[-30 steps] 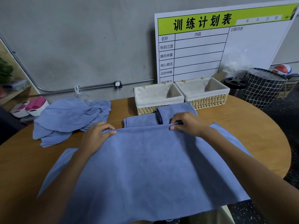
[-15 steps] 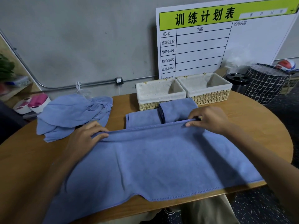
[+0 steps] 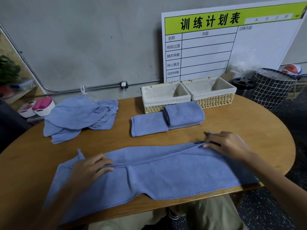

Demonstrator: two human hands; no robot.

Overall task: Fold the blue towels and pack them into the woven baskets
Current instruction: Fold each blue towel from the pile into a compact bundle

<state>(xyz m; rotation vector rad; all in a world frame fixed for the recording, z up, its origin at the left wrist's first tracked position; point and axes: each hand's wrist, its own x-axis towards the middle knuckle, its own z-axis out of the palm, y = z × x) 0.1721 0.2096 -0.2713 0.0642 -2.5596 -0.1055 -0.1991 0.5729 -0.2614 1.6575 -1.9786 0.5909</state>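
1. While the big blue towel (image 3: 166,176) lies spread across the near side of the round wooden desk (image 3: 249,123), both hands sit on its folded-over top edge, so it's basically a long doubled strip running left to right, with its near hem hanging a bit past the desk edge.
2. Left hand (image 3: 90,168): fingers curled round the upper hem near the towel's left end, thumb on top, pinching the edge against the layer below.
3. Right hand (image 3: 226,145): same deal at the right end, fingertips pinching the stitched hem where the fold meets, palm down over the cloth.
4. Just beyond the strip are two folded towels. One flat folded towel (image 3: 149,123) lies on the desk, and a thicker folded towel (image 3: 184,113) sits beside it on the right, touching it and butted up against the baskets.
5. Two woven baskets with pale cloth liners stand side by side at the back of the desk: left basket (image 3: 159,107) and right basket (image 3: 216,101). Both look like they have nothing in them, as far as I can see inside.
6. Off to the left there's a crumpled heap of unfolded blue towels (image 3: 79,117).
7. Behind it all, a whiteboard with a green header (image 3: 232,44) leans on the grey wall, and a checked laundry bin (image 3: 272,88) stands on the floor to the right.
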